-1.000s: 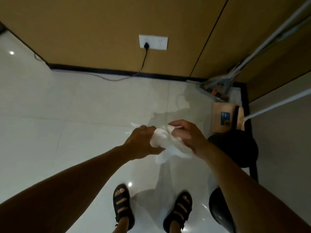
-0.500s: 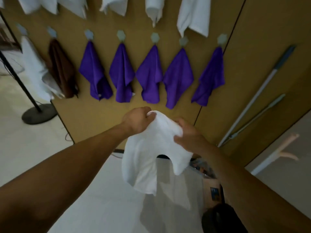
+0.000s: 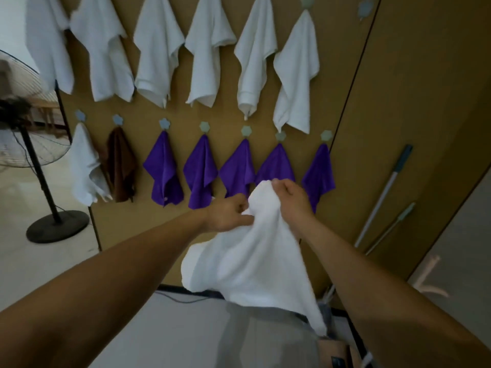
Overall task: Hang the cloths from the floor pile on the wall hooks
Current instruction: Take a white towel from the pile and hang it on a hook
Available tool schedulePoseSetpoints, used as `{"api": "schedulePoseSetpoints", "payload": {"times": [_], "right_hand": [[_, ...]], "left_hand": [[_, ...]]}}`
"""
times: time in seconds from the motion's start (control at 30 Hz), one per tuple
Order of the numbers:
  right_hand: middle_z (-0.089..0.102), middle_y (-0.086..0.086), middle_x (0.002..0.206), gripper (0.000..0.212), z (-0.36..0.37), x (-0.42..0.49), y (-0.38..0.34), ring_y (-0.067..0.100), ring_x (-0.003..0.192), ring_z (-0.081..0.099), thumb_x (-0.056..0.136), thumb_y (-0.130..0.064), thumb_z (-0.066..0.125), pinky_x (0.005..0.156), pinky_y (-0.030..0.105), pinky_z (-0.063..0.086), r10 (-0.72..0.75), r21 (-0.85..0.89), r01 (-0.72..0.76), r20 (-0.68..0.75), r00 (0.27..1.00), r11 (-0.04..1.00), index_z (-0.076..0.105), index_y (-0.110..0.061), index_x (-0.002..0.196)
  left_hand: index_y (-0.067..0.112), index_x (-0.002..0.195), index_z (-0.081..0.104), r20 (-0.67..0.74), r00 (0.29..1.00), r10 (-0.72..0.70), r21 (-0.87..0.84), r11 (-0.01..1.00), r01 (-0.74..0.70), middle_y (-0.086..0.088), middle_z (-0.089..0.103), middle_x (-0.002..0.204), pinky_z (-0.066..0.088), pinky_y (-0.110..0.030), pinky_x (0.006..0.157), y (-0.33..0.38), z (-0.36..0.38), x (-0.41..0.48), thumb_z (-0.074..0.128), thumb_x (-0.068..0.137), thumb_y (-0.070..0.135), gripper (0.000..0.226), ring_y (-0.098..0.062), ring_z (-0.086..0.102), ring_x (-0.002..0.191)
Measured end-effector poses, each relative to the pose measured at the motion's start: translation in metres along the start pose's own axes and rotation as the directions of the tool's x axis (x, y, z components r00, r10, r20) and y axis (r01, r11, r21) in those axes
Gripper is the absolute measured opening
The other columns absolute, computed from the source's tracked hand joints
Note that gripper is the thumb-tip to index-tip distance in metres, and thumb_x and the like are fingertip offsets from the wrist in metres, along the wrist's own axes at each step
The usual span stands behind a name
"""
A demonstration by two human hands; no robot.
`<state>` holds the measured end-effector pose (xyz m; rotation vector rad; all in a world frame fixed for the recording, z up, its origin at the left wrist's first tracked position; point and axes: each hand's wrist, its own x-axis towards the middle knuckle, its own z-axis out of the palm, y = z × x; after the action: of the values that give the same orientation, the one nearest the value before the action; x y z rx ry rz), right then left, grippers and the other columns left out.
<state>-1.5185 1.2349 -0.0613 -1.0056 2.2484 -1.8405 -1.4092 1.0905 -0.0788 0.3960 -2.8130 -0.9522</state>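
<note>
Held cloth: one white cloth [image 3: 252,261], in the air before the wall, draping down from both hands.
Left hand [image 3: 228,213]: fingers curled, pinching the cloth's upper edge.
Right hand [image 3: 292,197]: fingers curled round the bunched top corner.
Upper row: six hung white cloths [image 3: 156,49]; one bare hook [image 3: 365,7] at the right end.
Lower row: one pale cloth [image 3: 85,166], one brown cloth [image 3: 121,163], five purple cloths [image 3: 200,168].
Right panel: two poles [image 3: 382,195] leaning.
</note>
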Motion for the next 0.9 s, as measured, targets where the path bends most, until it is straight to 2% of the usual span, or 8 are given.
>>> {"api": "schedulePoseSetpoints", "payload": {"times": [0.1, 0.17, 0.3, 0.47, 0.53, 0.67, 0.8, 0.9], "right_hand": [[0.062, -0.005, 0.072, 0.026, 0.002, 0.000, -0.018, 0.005, 0.067, 0.056, 0.095, -0.035, 0.056, 0.064, 0.020, 0.044, -0.090, -0.098, 0.098, 0.086, 0.992, 0.990, 0.062, -0.016, 0.078], [0.059, -0.008, 0.065, 0.025, -0.010, 0.001, -0.020, 0.002, 0.062, 0.052, 0.092, -0.033, 0.062, 0.060, 0.018, 0.042, -0.108, -0.081, 0.112, 0.043, 0.993, 0.990, 0.059, -0.020, 0.070], [0.062, -0.014, 0.058, 0.019, -0.045, -0.007, -0.007, -0.005, 0.056, 0.054, 0.080, -0.026, 0.077, 0.059, 0.014, 0.044, -0.017, 0.106, 0.004, 0.125, 0.992, 0.994, 0.060, -0.018, 0.074], [0.050, -0.013, 0.051, 0.035, -0.070, -0.024, 0.014, 0.000, 0.051, 0.045, 0.072, -0.021, 0.084, 0.050, 0.018, 0.035, 0.048, -0.067, -0.038, 0.159, 0.986, 0.997, 0.052, -0.021, 0.057], [0.053, -0.002, 0.062, 0.031, -0.081, -0.021, 0.011, 0.009, 0.060, 0.048, 0.077, -0.022, 0.079, 0.057, 0.025, 0.037, 0.065, 0.007, -0.066, 0.075, 0.995, 0.998, 0.054, -0.020, 0.061], [0.061, 0.006, 0.071, 0.021, -0.098, -0.015, -0.004, 0.015, 0.064, 0.054, 0.082, -0.023, 0.075, 0.058, 0.029, 0.045, 0.080, 0.121, -0.088, 0.069, 0.994, 0.989, 0.062, -0.014, 0.067], [0.069, -0.001, 0.071, 0.013, -0.116, -0.013, -0.005, 0.011, 0.062, 0.063, 0.077, -0.020, 0.078, 0.055, 0.025, 0.052, 0.090, 0.171, -0.103, 0.079, 0.993, 0.980, 0.067, -0.013, 0.078], [0.073, 0.001, 0.092, 0.024, -0.136, -0.018, 0.008, 0.009, 0.075, 0.069, 0.075, -0.011, 0.079, 0.064, 0.023, 0.057, 0.117, 0.097, -0.135, 0.168, 0.979, 0.986, 0.066, -0.012, 0.096]], "left_hand": [[0.016, 0.111, 0.062, -0.047, 0.992, 0.120, -0.574, 0.809, -0.125, 0.002, 0.070, 0.098, 0.053, -0.027, 0.076, 0.029, 0.001, 0.001, 0.068, 0.079, 0.031, 0.036, -0.013, 0.066, 0.089], [0.012, 0.098, 0.067, -0.031, 0.996, 0.082, -0.709, 0.701, -0.080, -0.001, 0.070, 0.085, 0.051, -0.027, 0.066, 0.037, -0.003, 0.002, 0.066, 0.085, 0.026, 0.018, -0.014, 0.065, 0.077], [0.010, 0.075, 0.060, -0.135, 0.990, 0.042, -0.686, 0.716, -0.124, 0.003, 0.052, 0.056, 0.039, -0.025, 0.050, 0.054, -0.004, 0.009, 0.059, 0.094, 0.028, 0.026, -0.010, 0.048, 0.050], [0.013, 0.072, 0.054, -0.295, 0.954, 0.057, -0.657, 0.712, -0.246, -0.001, 0.051, 0.057, 0.040, -0.028, 0.056, 0.092, -0.014, 0.022, 0.054, 0.097, 0.021, 0.026, -0.008, 0.051, 0.048], [0.012, 0.087, 0.059, -0.120, 0.986, 0.114, -0.602, 0.782, -0.163, -0.004, 0.064, 0.075, 0.045, -0.031, 0.065, 0.095, -0.008, 0.023, 0.066, 0.086, 0.022, 0.013, -0.010, 0.061, 0.066], [0.024, 0.116, 0.061, 0.255, 0.954, 0.155, -0.465, 0.885, -0.019, 0.008, 0.069, 0.111, 0.052, -0.027, 0.079, 0.102, 0.022, 0.022, 0.073, 0.080, 0.038, 0.041, -0.012, 0.065, 0.103], [0.015, 0.102, 0.069, 0.069, 0.972, 0.223, -0.610, 0.780, -0.135, 0.000, 0.075, 0.093, 0.053, -0.020, 0.064, 0.124, 0.033, 0.031, 0.066, 0.089, 0.029, 0.020, -0.013, 0.071, 0.084], [0.011, 0.103, 0.066, -0.101, 0.981, 0.168, -0.648, 0.737, -0.193, -0.006, 0.073, 0.097, 0.056, -0.031, 0.073, 0.138, 0.020, 0.043, 0.063, 0.091, 0.030, 0.023, -0.022, 0.069, 0.090]]}}
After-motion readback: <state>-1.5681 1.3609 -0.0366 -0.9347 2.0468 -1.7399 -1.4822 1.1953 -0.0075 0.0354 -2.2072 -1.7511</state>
